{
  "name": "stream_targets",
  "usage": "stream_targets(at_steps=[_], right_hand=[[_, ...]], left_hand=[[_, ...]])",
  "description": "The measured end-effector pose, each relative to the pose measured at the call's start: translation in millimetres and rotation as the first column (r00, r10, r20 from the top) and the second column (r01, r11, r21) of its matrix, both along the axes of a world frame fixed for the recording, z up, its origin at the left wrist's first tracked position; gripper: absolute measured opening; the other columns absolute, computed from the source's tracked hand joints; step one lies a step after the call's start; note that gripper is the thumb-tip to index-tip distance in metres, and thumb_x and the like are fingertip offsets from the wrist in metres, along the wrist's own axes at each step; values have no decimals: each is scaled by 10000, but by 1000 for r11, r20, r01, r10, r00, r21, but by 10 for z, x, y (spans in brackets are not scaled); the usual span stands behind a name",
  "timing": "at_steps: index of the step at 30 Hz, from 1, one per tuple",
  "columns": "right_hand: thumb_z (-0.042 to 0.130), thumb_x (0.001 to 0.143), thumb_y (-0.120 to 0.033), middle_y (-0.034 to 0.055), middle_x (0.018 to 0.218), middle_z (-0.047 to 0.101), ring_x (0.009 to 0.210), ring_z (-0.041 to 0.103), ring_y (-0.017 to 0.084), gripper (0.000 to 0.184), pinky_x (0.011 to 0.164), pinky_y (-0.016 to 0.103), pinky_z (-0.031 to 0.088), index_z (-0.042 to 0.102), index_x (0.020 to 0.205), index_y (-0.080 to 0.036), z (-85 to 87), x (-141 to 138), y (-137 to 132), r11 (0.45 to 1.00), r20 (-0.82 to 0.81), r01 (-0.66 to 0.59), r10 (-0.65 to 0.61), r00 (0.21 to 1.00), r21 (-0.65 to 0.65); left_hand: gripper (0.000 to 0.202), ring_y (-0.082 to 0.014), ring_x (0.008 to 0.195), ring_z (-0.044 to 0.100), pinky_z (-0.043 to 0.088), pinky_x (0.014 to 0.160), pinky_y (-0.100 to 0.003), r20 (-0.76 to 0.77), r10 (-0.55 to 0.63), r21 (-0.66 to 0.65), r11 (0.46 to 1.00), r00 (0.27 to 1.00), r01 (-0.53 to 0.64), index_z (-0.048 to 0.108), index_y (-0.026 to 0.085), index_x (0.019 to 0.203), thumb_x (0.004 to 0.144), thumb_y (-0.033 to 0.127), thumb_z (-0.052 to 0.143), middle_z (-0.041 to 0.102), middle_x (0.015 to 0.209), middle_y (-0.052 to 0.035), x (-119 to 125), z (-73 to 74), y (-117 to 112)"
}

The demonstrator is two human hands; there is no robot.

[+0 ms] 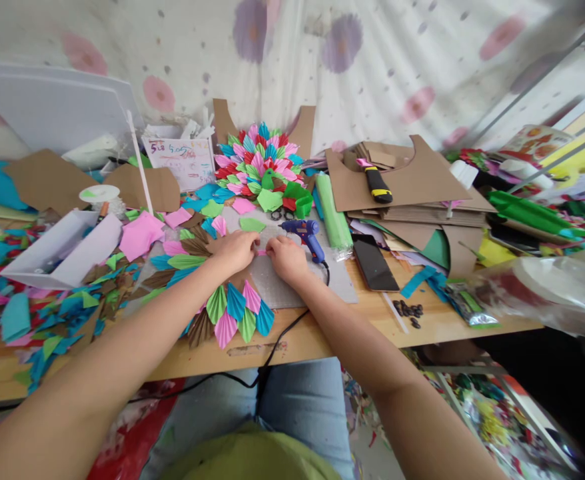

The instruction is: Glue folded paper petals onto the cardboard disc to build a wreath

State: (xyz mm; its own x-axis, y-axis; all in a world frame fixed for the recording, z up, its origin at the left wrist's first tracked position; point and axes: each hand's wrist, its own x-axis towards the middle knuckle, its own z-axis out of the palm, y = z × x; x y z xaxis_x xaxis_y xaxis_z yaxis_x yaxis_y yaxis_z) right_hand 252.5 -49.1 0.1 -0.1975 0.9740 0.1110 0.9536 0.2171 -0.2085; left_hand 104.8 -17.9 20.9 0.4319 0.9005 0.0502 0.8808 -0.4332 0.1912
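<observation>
My left hand [236,251] and my right hand [287,259] meet low over a grey board, fingertips almost touching. Both are pinched on a small piece of pink paper [261,253], mostly covered by the fingers. Under my left hand and forearm lies a cardboard piece edged with pleated paper leaves [236,302] in green, blue, pink and brown. Just beyond my right hand rests a blue glue gun [302,231], its black cord running to the table's front edge. A loose green paper leaf [252,225] lies beyond my fingers.
A cardboard piece covered in colourful leaves [260,157] stands at the back. At right are a green roll [333,217], a phone [374,263], and a cutter [376,185] on stacked cardboard [402,177]. Paper scraps and a white box [67,250] crowd the left.
</observation>
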Motion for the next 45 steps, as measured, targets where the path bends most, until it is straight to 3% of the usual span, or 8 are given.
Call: stream_targets(at_steps=[6, 15, 22, 27, 32, 37, 41, 45], right_hand=[[397, 910, -197, 81, 1061, 588, 972, 541, 198, 223, 747, 283, 428, 610, 976, -204, 3, 5, 6, 1000, -21, -10, 10, 1000, -6], [393, 923, -222, 74, 1046, 600, 930, 566, 198, 209, 708, 284, 434, 591, 985, -196, -31, 12, 25, 1000, 23, -11, 11, 1000, 4], [361, 939, -228, 98, 1083, 583, 971, 547, 203, 252, 766, 292, 433, 583, 1045, -176, -27, 29, 9, 998, 18, -58, 58, 998, 21], [371, 945, -262, 91, 1085, 582, 980, 536, 201, 245, 763, 287, 429, 589, 1031, -190, 1, 31, -4, 998, -38, -57, 58, 998, 41], [390, 936, -255, 83, 1067, 583, 964, 534, 201, 224, 736, 279, 424, 591, 1015, -194, 19, 28, -17, 997, -67, -57, 61, 996, 60], [373, 943, -276, 80, 1100, 571, 972, 529, 193, 249, 729, 266, 415, 570, 1075, -201, 47, 58, -49, 992, -112, -94, 103, 988, 87], [420, 925, -281, 69, 1125, 577, 966, 535, 184, 275, 733, 260, 406, 540, 1161, -205, 44, 90, -55, 982, -157, -144, 162, 974, 121], [446, 919, -255, 57, 1057, 628, 876, 566, 166, 227, 722, 255, 395, 591, 1082, -194, 22, 98, -28, 974, -230, -168, 201, 952, 155]], left_hand=[[198, -212, 922, 588, 441, 748, -301, -23, -13, -33, 999, 1000, 12, 654, 221, 844, 760, 165, 484, 671, 935, -44, 5, -2, 17], [186, -206, 872, 583, 439, 751, -308, -18, -56, 2, 998, 998, 56, 648, 207, 801, 771, 179, 467, 643, 860, -53, -11, -35, 16], [338, -239, 1075, 526, 413, 929, -348, 104, -154, 154, 978, 983, 137, 608, 185, 1082, 764, 258, 522, 600, 1100, -83, -38, -111, 4], [199, -217, 899, 590, 447, 807, -323, 66, -133, 79, 989, 989, 128, 653, 190, 870, 761, 262, 502, 641, 896, -56, -17, -84, 20], [216, -208, 850, 607, 444, 711, -301, 61, -69, 43, 997, 996, 67, 664, 196, 848, 765, 268, 479, 658, 904, -47, 3, -26, -17], [237, -193, 851, 613, 439, 689, -277, 164, 21, -12, 1000, 986, -19, 690, 206, 841, 754, 250, 474, 685, 921, -31, 14, 49, -65], [227, -174, 807, 611, 433, 679, -258, 255, 142, -147, 983, 956, -107, 704, 193, 807, 726, 273, 507, 703, 865, -21, -6, 87, -43], [237, -150, 705, 581, 413, 622, -238, 369, 211, -319, 944, 905, -90, 719, 187, 784, 666, 307, 552, 694, 757, 7, -67, 21, 56]])
